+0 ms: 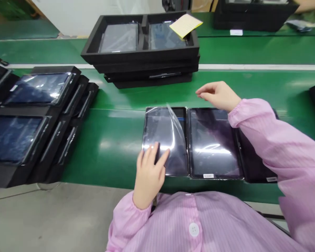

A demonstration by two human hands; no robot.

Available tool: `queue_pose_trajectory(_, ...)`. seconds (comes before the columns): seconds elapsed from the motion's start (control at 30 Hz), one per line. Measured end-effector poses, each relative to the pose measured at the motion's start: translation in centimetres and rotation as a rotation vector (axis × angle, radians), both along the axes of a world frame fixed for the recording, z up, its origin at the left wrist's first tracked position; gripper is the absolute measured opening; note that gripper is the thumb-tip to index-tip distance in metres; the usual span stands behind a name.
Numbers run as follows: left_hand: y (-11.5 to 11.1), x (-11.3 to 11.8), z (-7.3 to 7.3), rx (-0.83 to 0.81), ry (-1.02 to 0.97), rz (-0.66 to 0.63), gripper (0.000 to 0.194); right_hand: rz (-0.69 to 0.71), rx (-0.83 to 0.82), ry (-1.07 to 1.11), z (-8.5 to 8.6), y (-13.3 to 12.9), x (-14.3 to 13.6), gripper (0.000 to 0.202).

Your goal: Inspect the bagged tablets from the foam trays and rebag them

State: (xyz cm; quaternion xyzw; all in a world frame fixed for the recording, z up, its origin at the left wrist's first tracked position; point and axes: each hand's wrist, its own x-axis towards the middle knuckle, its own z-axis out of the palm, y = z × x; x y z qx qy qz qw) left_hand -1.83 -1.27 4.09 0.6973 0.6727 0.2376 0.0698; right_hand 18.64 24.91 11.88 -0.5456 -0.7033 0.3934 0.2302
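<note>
Three dark tablet-like panels lie side by side on the green work surface. My left hand [150,171] rests on the lower left of the leftmost panel [160,129], its fingers spread. A clear film [176,127] on that panel is lifted and curled along its upper right. My right hand [220,95] is in the air above the far edge of the middle panel [214,143], thumb and fingertips pressed together; whether anything is between them is too small to tell. The third panel [256,157] is partly hidden under my right sleeve.
Black foam trays [144,57] are stacked beyond the panels, with a yellow paper [186,25] on top. More trays with panels [60,115] stand at the left. Another black stack [254,17] is at the back right, near a blurred arm.
</note>
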Motion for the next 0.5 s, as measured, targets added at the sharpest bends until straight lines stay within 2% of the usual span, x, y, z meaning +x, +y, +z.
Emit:
queue_pose_trajectory(0.07, 0.8, 2.1, 0.2, -0.023, 0.042, -0.225, 0.055, 0.050, 0.216, -0.274, -0.8, 0.5, 2.8, 0.026)
queue_pose_trajectory(0.13, 1.7, 3.8, 0.3, -0.046, 0.065, -0.341, 0.051, 0.112, 0.314, -0.463, -1.4, 1.0, 5.3, 0.031)
queue_pose_trajectory(0.2, 2.3, 4.8, 0.3, -0.065, 0.077, -0.359, 0.049, 0.174, 0.307, -0.532, -1.8, 1.1, 7.3, 0.031)
queue_pose_trajectory(0.3, 2.6, 5.1, 0.4, -0.108, 0.061, -0.361, 0.055, 0.248, 0.266, -0.543, -2.1, 0.6, 9.0, 0.025)
queue_pose_trajectory(0.43, 2.2, 5.1, 0.2, -0.116, 0.038, -0.345, 0.064, 0.273, 0.311, -0.523, -2.6, -1.1, 9.3, 0.026)
queue_pose_trajectory(0.5, 1.9, 5.4, 0.0, -0.097, 0.045, -0.269, 0.072, 0.265, 0.354, -0.504, -2.5, -2.4, 9.2, 0.027)
